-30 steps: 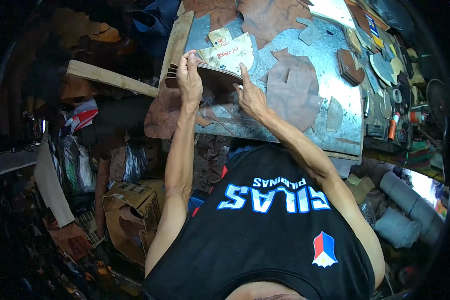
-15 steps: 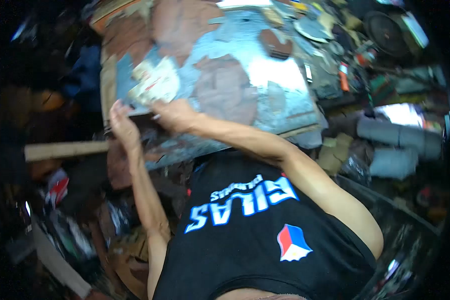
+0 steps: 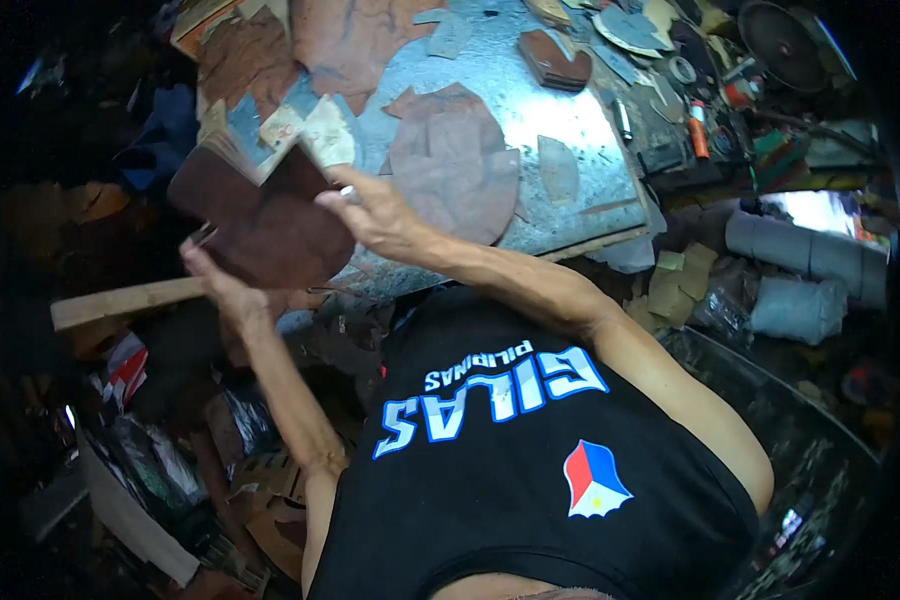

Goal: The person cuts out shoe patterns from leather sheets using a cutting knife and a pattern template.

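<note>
A dark brown piece of leather (image 3: 285, 235) with a V-shaped notch in its far edge is held up over the near left corner of the table. My right hand (image 3: 385, 215) pinches its right edge, thumb on the near face and a ring on one finger. At the lower left edge, my left hand (image 3: 232, 295) is closed on the same leather, its fingertips partly hidden. Just beyond lie cream paper patterns (image 3: 328, 135), partly covered by the leather. To the right, a rounded brown leather piece (image 3: 455, 165) lies flat on the metal-topped table (image 3: 560, 110).
A stack of brown cut pieces (image 3: 555, 62) sits toward the back of the table. An orange-handled tool (image 3: 698, 135) lies among clutter at right. A wooden bar (image 3: 125, 302) juts out left. Grey rolls (image 3: 805, 255) are stacked lower right.
The brown leather is now raised and spread between both hands, facing me. My left hand has moved down and left; my right hand has shifted slightly right. The cream patterns now lie behind the leather.
</note>
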A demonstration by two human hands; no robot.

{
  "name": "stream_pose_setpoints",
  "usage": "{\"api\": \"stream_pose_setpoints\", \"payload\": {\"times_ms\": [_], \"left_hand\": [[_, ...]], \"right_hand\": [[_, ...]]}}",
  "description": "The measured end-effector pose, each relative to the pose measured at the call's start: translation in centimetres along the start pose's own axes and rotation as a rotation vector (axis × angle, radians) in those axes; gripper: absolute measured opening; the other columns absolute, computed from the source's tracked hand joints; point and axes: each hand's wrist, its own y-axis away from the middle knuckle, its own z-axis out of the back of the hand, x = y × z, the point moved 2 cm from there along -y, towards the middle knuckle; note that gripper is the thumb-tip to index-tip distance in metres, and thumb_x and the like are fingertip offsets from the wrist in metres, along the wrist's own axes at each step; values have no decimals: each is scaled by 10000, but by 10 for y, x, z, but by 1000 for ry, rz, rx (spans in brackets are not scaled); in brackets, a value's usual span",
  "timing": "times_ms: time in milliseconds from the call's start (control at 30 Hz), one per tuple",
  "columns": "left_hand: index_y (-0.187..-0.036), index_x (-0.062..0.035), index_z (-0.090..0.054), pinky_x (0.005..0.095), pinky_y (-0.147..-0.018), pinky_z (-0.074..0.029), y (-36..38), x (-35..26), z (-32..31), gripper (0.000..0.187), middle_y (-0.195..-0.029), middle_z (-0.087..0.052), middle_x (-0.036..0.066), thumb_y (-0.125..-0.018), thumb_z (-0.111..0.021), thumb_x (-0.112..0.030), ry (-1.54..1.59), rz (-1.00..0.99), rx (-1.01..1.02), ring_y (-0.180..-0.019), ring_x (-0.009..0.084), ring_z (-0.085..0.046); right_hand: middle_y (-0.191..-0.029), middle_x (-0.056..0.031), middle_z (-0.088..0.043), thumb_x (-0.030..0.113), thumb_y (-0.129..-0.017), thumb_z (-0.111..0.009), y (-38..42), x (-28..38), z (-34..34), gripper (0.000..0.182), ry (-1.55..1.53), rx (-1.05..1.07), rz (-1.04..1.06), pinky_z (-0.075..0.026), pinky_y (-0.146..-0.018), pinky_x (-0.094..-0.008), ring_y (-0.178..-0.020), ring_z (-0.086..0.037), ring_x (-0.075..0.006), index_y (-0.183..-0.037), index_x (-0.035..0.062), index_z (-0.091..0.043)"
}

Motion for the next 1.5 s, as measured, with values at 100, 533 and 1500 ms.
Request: {"api": "stream_pose_setpoints", "payload": {"times_ms": [100, 533, 1500], "left_hand": [[-1324, -5, -457, 378, -951, -474, 12, 16, -28, 518, -1249, -544, 131, -996, -480, -404, 128, 141, -33, -1126, 238, -551], [-1393, -4, -366, 367, -1027, -396, 19, 45, -90, 541, -1284, -510, 128, -879, -522, -69, 300, 40, 315, -1142, 212, -523], [-1344, 126, -387, 311, -968, -459, 48, 130, -139, 596, -1306, -536, 248, -871, -658, -116, -530, 561, 719, -1173, 261, -556]], "right_hand": [[-972, -102, -654, 212, -971, -579, 4, -5, 14, 336, -50, -51, -222, -492, -786, -282, -906, -592, -129, -1211, -22, -552], [-673, -124, -563, 156, -989, -516, 24, -40, 67, 230, 184, -156, -68, -436, -551, -377, -616, -554, -146, -1130, -23, -490], [-1165, -205, -642, 213, -884, -641, 84, -63, 183, 454, 276, -73, -779, -484, -925, -369, -1092, -627, -288, -1261, -16, -531]]}}
